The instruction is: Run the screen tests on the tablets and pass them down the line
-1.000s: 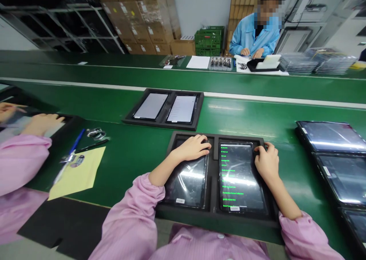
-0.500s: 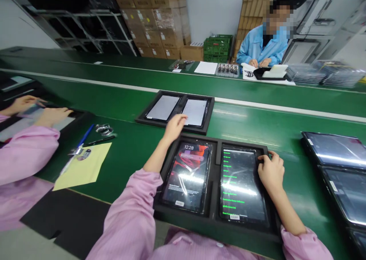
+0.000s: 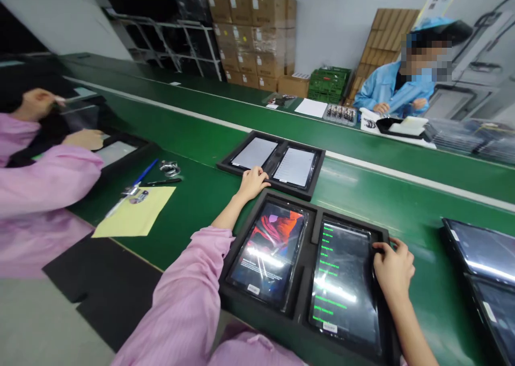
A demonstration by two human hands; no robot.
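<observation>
Left hand: fingers apart, resting on the far tray's near edge.
Right hand: fingers curled on the right edge of the near right tablet, lengthwise away.

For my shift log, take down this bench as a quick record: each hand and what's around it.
Left hand: on the near edge of a far black foam tray
Right hand: fingers at the right edge of a tablet showing green text
Beside it: a tablet showing a red wallpaper
Nearby: yellow paper, blue pen
Co-worker: a person in a blue smock, across the far belt
</observation>
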